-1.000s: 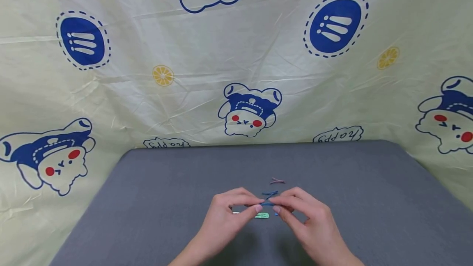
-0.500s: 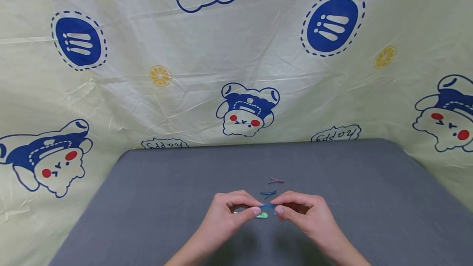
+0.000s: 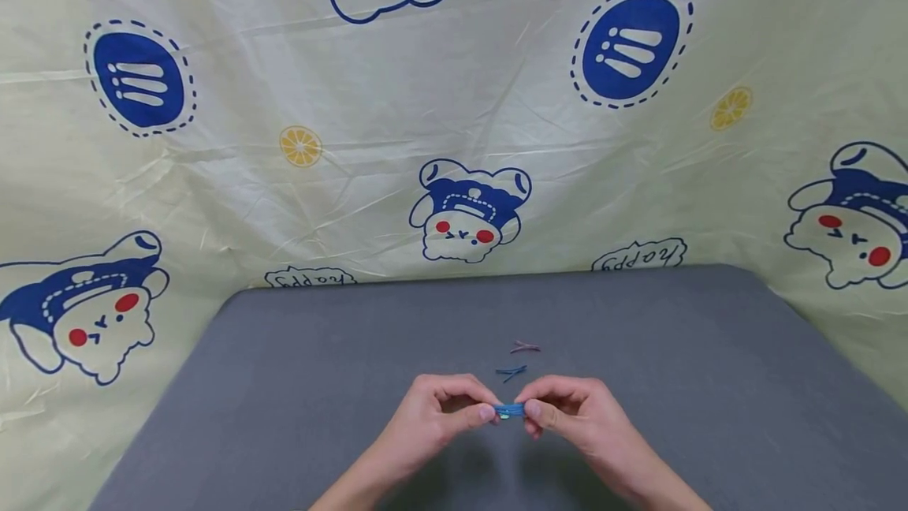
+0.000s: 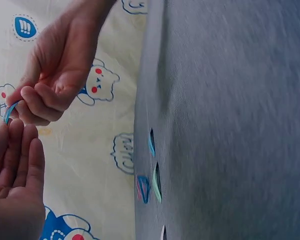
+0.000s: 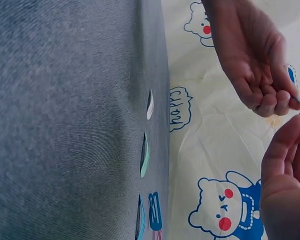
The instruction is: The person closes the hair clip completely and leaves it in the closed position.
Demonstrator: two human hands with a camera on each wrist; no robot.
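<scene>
Between the fingertips of both hands, raised above the table, is a blue snap hair clip [image 3: 509, 410]. My left hand [image 3: 443, 420] pinches one end with thumb and fingers, and my right hand [image 3: 578, 420] pinches the other. In the left wrist view the clip [image 4: 9, 112] looks bowed. Behind it on the table, the head view shows another blue clip [image 3: 511, 373], its two arms spread apart, and a pink clip [image 3: 525, 347]. A green clip [image 4: 157, 184] and a third blue clip [image 4: 151, 143] lie below the hands.
A white clip [image 5: 150, 105] lies beyond the green one in the right wrist view. The grey cloth-covered table [image 3: 319, 353] reaches back to a cream curtain [image 3: 383, 101] printed with cartoon bears.
Both hands have come slightly lower and nearer with the blue hair clip. It is tilted so more of its flat face shows, and it now overlaps the green clip in the head view.
</scene>
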